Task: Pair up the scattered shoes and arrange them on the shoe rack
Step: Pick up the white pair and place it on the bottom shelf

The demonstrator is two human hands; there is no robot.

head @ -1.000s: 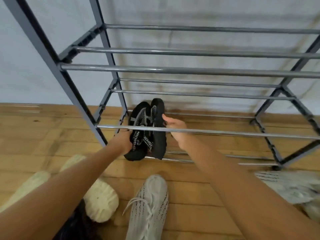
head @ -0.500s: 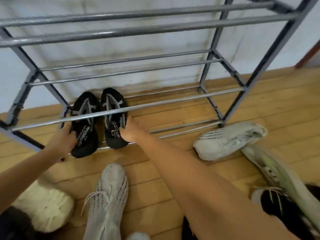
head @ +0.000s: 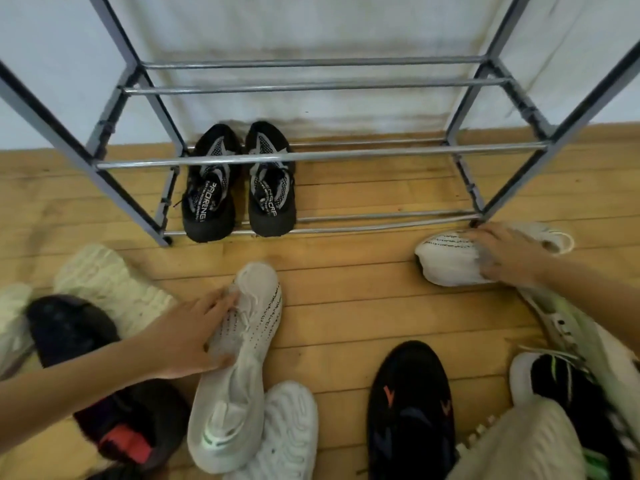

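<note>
A pair of black knit shoes [head: 239, 181] stands side by side at the left end of the metal shoe rack's [head: 322, 155] lowest shelf. My left hand [head: 188, 336] lies on a white knit sneaker [head: 239, 362] on the floor in front, fingers wrapped over its laces. My right hand [head: 509, 254] rests on top of the matching white sneaker [head: 446, 258], which lies on its side by the rack's right front leg. Whether either shoe is lifted off the floor I cannot tell.
Other shoes lie scattered on the wooden floor: a cream sole-up shoe [head: 107, 285], a black and red shoe [head: 114, 403], a white sole [head: 291, 434], a black sneaker with orange marks [head: 412, 410], and a green-white shoe [head: 568, 330] at the right. The rack's upper shelves hold nothing.
Both hands left the black pair on the bottom shelf and dropped to the floor. The left went onto the near white sneaker, the right onto the one by the rack's right leg.
</note>
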